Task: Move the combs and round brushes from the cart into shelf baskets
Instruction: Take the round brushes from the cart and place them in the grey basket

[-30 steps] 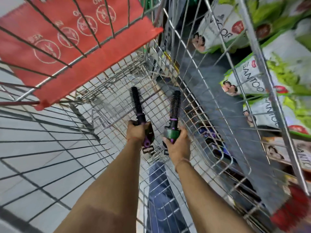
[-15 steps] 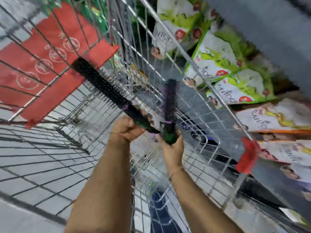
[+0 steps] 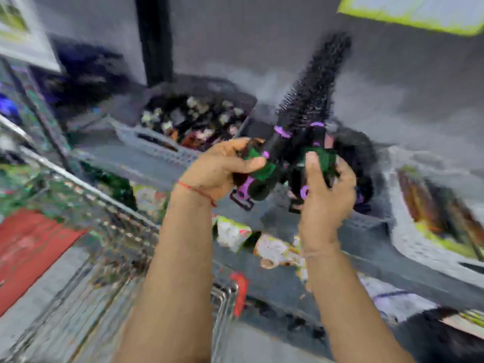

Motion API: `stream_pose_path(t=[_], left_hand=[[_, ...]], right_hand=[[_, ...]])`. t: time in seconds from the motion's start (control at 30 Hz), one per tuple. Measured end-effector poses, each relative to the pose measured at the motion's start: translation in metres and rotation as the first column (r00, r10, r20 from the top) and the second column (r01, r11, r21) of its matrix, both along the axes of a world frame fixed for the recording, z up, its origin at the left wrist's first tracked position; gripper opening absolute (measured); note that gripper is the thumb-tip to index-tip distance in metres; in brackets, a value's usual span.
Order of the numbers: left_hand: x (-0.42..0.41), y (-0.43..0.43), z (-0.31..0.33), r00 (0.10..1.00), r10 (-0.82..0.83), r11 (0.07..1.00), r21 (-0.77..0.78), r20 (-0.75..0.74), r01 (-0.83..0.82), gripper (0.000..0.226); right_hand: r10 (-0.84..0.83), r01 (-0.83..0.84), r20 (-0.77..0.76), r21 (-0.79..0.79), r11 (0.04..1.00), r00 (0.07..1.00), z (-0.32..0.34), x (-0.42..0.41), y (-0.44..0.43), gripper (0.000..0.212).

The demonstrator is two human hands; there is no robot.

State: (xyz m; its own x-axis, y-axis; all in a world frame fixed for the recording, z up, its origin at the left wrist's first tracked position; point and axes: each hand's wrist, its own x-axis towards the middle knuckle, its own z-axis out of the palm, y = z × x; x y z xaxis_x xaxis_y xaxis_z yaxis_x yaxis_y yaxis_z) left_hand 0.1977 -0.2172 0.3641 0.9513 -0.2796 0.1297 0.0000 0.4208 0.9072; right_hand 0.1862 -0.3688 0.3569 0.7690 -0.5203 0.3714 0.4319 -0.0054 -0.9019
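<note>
A grey perforated shelf basket [image 3: 157, 146] sits on the shelf beyond the hands, heaped with small dark items too blurred to name; a second pale basket [image 3: 424, 247] at right holds brownish and green packs, also indistinct; behind the right hand a dark bristly mass [image 3: 358, 153] lies in or beside another basket, which of the two cannot be told. Both bare arms reach up and forward, hands side by side in front of the shelf; the left hand [image 3: 217, 169] is closed around the green-and-purple handle of a round brush [image 3: 296, 121], bristles angled up and to the right; the right hand [image 3: 324, 189] is wrapped round the handle of a second round brush [image 3: 318, 111], its head lying against the first. Below left, the wire cart [image 3: 86, 195] with its red flap [image 3: 28, 247] stands beside the shelf; green-and-white packets [image 3: 233, 233] lie on the lower shelf under the hands; the whole frame is smeared by motion.
</note>
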Motion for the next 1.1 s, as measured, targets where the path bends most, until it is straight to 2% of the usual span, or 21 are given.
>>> stream_pose_path(t=[0.07, 0.13, 0.2, 0.23, 0.27, 0.3, 0.33, 0.4, 0.43, 0.5, 0.53, 0.57, 0.63, 0.7, 0.8, 0.87, 0.93, 1.0, 1.1], left_hand=[[0.027, -0.037, 0.02, 0.99, 0.118, 0.983, 0.152, -0.073, -0.106, 0.03], [0.055, -0.076, 0.039, 0.961, 0.245, 0.918, 0.348, -0.129, -0.187, 0.011], [0.077, -0.101, 0.039, 0.929, 0.339, 0.758, 0.629, -0.152, -0.173, 0.042], [0.082, -0.11, 0.038, 0.937, 0.323, 0.607, 0.789, -0.136, -0.095, 0.048], [0.088, -0.115, 0.029, 0.949, 0.303, 0.384, 0.923, -0.092, -0.034, 0.052], [0.093, -0.119, 0.02, 0.957, 0.286, 0.21, 0.978, -0.058, -0.004, 0.057], [0.099, -0.122, 0.012, 0.95, 0.306, 0.108, 0.994, -0.053, 0.021, 0.063], [0.102, -0.124, 0.004, 0.924, 0.365, 0.09, 0.992, -0.113, 0.085, 0.067], [0.101, -0.126, 0.005, 0.913, 0.383, 0.135, 0.986, -0.139, 0.093, 0.065], [0.102, -0.131, 0.005, 0.904, 0.385, 0.32, 0.946, -0.185, 0.057, 0.057], [0.103, -0.133, 0.004, 0.901, 0.391, 0.368, 0.929, -0.187, 0.033, 0.055], [0.104, -0.133, 0.004, 0.894, 0.411, 0.378, 0.926, -0.176, 0.008, 0.057], [0.105, -0.127, 0.0, 0.857, 0.49, 0.325, 0.946, -0.159, -0.011, 0.072], [0.102, -0.121, -0.005, 0.832, 0.526, 0.32, 0.947, -0.178, 0.001, 0.081], [0.099, -0.119, -0.013, 0.832, 0.54, 0.299, 0.953, -0.126, -0.049, 0.073], [0.096, -0.12, -0.015, 0.837, 0.543, 0.247, 0.965, -0.064, -0.086, 0.068], [0.092, -0.124, -0.013, 0.844, 0.537, 0.195, 0.972, 0.007, -0.133, 0.064], [0.081, -0.129, -0.009, 0.845, 0.527, 0.156, 0.966, 0.095, -0.206, 0.056], [0.059, -0.134, -0.01, 0.854, 0.457, 0.073, 0.946, 0.25, -0.316, 0.044]], right_hand=[[-0.05, 0.049, -0.055, -0.028, 0.998, 0.997, 0.016, 0.025, -0.035, 0.013], [-0.095, 0.08, -0.154, -0.1, 0.992, 0.984, 0.024, 0.056, -0.074, 0.014], [-0.064, 0.012, -0.291, -0.178, 0.984, 0.954, 0.015, 0.079, -0.094, 0.011], [-0.068, -0.012, -0.357, -0.217, 0.976, 0.932, 0.01, 0.088, -0.104, 0.009], [-0.081, -0.027, -0.412, -0.248, 0.968, 0.908, 0.002, 0.093, -0.109, 0.01], [-0.106, -0.024, -0.448, -0.275, 0.961, 0.888, -0.006, 0.096, -0.113, 0.014], [-0.144, -0.013, -0.489, -0.304, 0.953, 0.86, -0.011, 0.097, -0.117, 0.016], [-0.182, -0.006, -0.566, -0.314, 0.95, 0.804, -0.019, 0.095, -0.119, 0.022], [-0.17, -0.021, -0.598, -0.3, 0.954, 0.783, -0.021, 0.096, -0.122, 0.025], [-0.165, -0.109, -0.678, -0.342, 0.933, 0.716, -0.021, 0.098, -0.125, 0.033], [-0.164, -0.168, -0.715, -0.37, 0.914, 0.68, -0.02, 0.099, -0.125, 0.036], [-0.169, -0.217, -0.733, -0.4, 0.89, 0.658, -0.02, 0.1, -0.126, 0.035], [-0.161, -0.287, -0.752, -0.427, 0.857, 0.639, -0.019, 0.102, -0.125, 0.031], [-0.146, -0.337, -0.77, -0.43, 0.838, 0.621, -0.02, 0.103, -0.124, 0.031], [-0.145, -0.362, -0.788, -0.428, 0.828, 0.598, -0.024, 0.107, -0.122, 0.034], [-0.158, -0.351, -0.8, -0.419, 0.838, 0.578, -0.025, 0.105, -0.122, 0.037], [-0.198, -0.293, -0.766, -0.451, 0.843, 0.611, -0.021, 0.1, -0.119, 0.037], [-0.303, -0.152, -0.617, -0.574, 0.805, 0.726, -0.013, 0.084, -0.112, 0.031], [-0.404, -0.006, -0.3, -0.809, 0.587, 0.864, -0.025, 0.044, -0.082, 0.034]])
